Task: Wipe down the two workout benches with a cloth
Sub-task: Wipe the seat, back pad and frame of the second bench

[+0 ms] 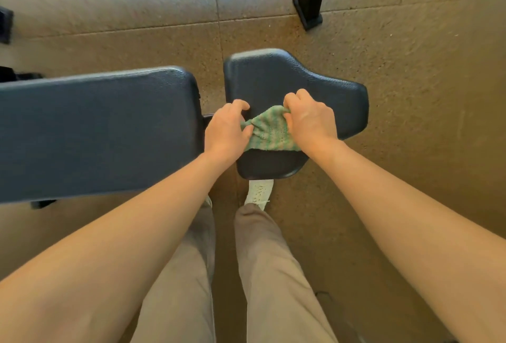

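Head view: cloth (269,132) half under hands

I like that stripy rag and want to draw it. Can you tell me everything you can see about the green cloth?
The cloth is small, with pale green and white stripes and a soft, knitted-looking weave. It lies bunched and creased on the dark blue seat pad, its near edge fairly straight. The left hand pinches its left corner and the right hand grips its top right part, pulling it into a tented peak. Part of it is hidden under the hands.
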